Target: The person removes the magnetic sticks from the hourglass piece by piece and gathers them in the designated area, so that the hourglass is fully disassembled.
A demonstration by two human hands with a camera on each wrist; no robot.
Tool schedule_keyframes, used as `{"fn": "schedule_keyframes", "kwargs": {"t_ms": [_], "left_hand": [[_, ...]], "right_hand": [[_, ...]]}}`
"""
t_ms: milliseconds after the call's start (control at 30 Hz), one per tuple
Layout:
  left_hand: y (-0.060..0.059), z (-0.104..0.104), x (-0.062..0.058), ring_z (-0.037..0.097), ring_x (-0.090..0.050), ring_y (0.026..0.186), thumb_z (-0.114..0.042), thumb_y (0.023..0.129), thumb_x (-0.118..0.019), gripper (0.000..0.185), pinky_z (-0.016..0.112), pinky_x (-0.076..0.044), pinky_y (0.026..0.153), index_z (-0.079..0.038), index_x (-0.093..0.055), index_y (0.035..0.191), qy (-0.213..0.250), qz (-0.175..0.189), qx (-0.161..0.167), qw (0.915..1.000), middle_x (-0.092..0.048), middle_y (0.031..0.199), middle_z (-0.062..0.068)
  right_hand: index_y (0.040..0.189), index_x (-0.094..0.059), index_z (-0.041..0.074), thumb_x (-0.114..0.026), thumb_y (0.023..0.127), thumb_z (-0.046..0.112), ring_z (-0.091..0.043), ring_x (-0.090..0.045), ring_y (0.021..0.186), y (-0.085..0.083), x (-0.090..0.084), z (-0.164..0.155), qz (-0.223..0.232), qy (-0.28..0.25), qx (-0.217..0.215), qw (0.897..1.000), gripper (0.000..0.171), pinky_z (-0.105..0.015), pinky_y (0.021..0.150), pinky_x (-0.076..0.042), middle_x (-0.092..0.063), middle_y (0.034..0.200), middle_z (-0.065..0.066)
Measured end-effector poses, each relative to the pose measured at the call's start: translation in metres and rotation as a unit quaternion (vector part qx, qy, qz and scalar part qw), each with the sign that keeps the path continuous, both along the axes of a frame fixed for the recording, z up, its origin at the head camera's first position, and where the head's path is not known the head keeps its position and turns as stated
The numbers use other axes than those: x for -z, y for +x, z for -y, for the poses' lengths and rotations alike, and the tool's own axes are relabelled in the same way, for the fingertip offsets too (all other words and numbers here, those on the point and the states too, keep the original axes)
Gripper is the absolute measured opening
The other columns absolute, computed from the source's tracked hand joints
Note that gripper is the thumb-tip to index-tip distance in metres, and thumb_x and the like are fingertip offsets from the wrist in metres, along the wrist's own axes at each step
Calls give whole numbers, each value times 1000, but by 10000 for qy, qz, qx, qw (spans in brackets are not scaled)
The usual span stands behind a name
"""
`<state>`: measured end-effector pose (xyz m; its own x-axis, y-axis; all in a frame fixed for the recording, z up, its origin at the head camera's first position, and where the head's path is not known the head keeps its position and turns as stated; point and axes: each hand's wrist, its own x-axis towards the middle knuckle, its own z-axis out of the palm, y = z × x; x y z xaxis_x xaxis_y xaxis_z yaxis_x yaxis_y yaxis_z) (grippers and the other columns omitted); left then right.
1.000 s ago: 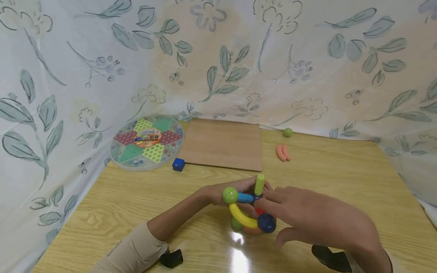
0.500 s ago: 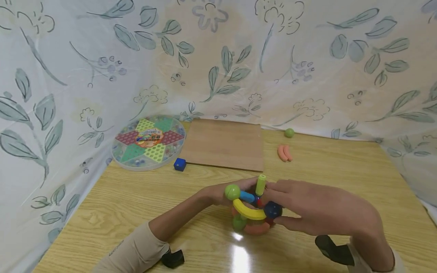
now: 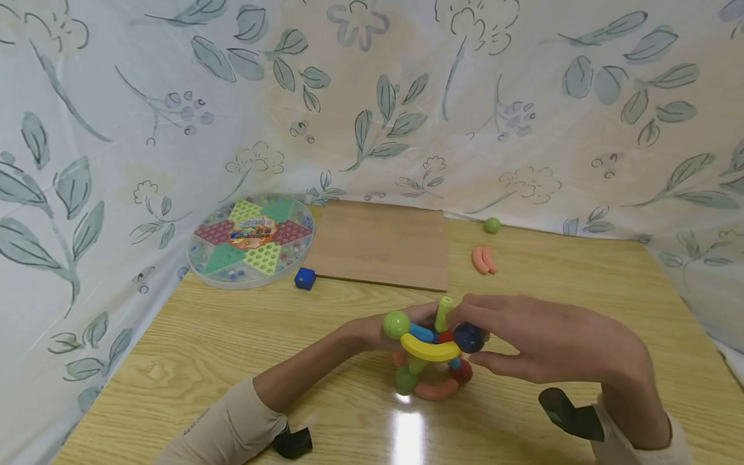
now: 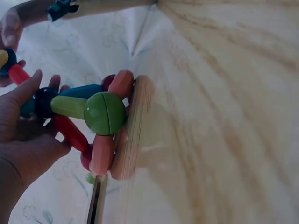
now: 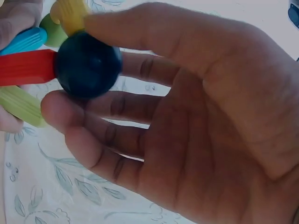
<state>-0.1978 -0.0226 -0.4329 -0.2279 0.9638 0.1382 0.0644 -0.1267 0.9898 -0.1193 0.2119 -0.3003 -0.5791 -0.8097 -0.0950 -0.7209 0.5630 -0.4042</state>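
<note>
A stick-and-ball toy structure stands on the table in front of me, with salmon curved sticks and green and red balls at its base. From its far left side my left hand holds it, fingers around the inner dark blue ball in the left wrist view. My right hand pinches the outer dark blue ball between thumb and fingers. A yellow curved stick runs from that ball to a light green ball. The red stick meets the pinched ball. A lime stick points upward.
A round Chinese checkers box lies at the back left beside a brown board. Near them sits a blue cube. Two salmon curved sticks and a green ball lie farther back right. A patterned cloth hangs behind.
My right hand has moved the outer dark blue ball up and back, swinging the yellow stick's right end up to meet the red stick. The left hand has barely moved.
</note>
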Motion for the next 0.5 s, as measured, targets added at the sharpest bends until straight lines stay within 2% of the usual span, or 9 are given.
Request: {"fn": "schedule_keyframes", "kwargs": {"t_ms": [167,267,400,500], "left_hand": [[2,-1,3,5,-59,113,-8,102,-55,48,23,-47,107,5,-37,145,11,185,-56,9998,-53,132,33],[3,-1,4,6,-58,111,-16,104,-56,49,23,-47,105,8,-37,142,84,296,-33,9995,-54,127,30],[4,-1,4,4,-57,110,-32,103,-61,57,21,-47,105,7,-39,139,36,309,-57,9995,-57,123,13],[5,-2,2,4,-56,109,-27,105,-58,49,20,-47,104,7,-40,136,-32,280,-101,9996,-56,120,5]], "right_hand": [[118,-59,37,-67,103,35,0,-53,91,0,2,7,-6,101,-44,9999,17,-20,76,-51,-56,106,21],[113,-61,36,-68,103,31,1,-51,88,-1,4,11,-40,199,-22,9998,14,-19,74,-48,-55,101,21],[110,-61,35,-69,102,28,2,-51,87,0,5,13,-160,154,-66,9997,14,-18,73,-48,-54,99,20],[109,-61,33,-70,102,28,3,-50,87,0,5,13,-327,61,-205,9992,12,-17,73,-48,-53,99,19]]}}
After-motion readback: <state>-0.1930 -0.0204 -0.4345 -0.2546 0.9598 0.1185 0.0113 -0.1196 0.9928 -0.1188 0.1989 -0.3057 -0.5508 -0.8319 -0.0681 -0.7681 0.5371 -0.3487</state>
